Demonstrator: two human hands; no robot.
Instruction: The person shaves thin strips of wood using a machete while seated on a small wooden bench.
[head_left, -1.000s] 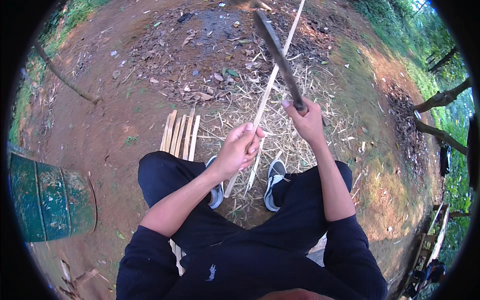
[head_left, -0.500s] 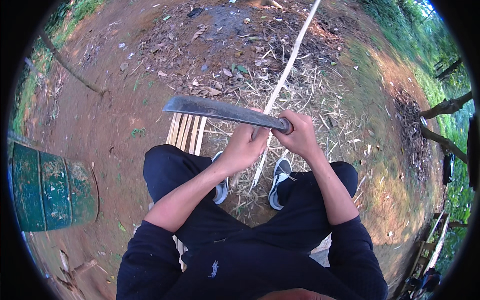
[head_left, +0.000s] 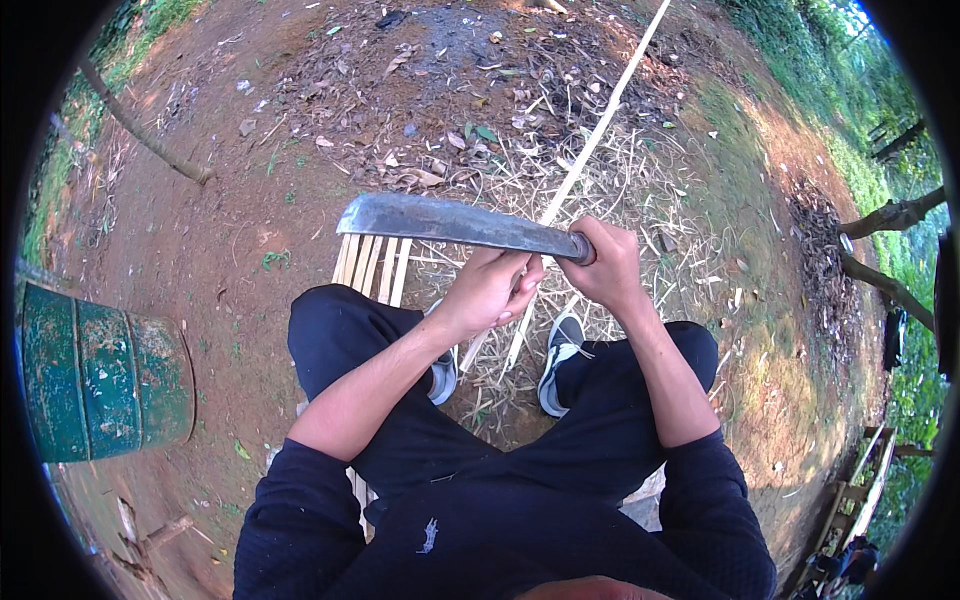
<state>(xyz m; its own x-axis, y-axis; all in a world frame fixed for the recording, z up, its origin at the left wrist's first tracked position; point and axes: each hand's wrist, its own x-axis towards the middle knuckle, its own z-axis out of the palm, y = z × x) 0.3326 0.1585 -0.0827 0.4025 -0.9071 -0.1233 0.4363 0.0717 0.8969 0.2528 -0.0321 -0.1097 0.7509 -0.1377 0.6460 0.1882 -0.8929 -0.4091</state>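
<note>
In my right hand (head_left: 608, 262) is the handle of a machete (head_left: 450, 219), its fingers wrapped around it. The broad grey blade points left across the front of me, showing its flat face. Just below the blade, my left hand (head_left: 490, 292) has its fingers curled around a long pale bamboo strip (head_left: 603, 125). That strip runs from between my feet up to the far right, passing behind the blade. A second narrow pale end (head_left: 472, 352) shows beneath my left hand; whether it belongs to the same strip I cannot tell.
Several cut strips (head_left: 372, 265) lie beside my left knee. Pale shavings (head_left: 620, 200) and dry leaves cover the soil ahead. A green metal drum (head_left: 105, 375) is at the left. Thin trunks (head_left: 895, 212) rise at the right, with a wooden structure (head_left: 855, 500) at lower right.
The machete has shifted slightly right and turned, baring more of its flat face. The strip's far end has swung right. My left fingers have shifted lower and loosened a little.
</note>
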